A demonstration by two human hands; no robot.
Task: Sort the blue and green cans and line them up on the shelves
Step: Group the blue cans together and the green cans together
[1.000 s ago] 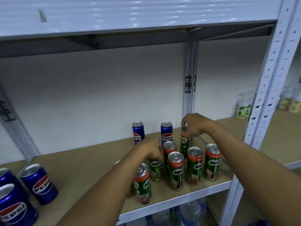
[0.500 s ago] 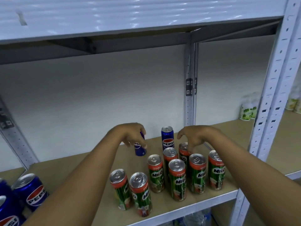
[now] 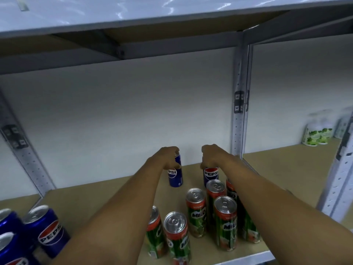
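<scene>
The left hand curls its fingers round the top of a slim blue metal Pepsi can, which stands near the back of the brown board shelf. The right hand has its fingers bent down over the top of a second blue Pepsi can just beside it; the can's top is hidden, so I cannot tell if this grip really holds it. In front stand the tall green and red Milo cans, some partly hidden behind the arms. More blue Pepsi cans at the left are cut off by the edge. Blurry pale green tubs sit far right.
</scene>
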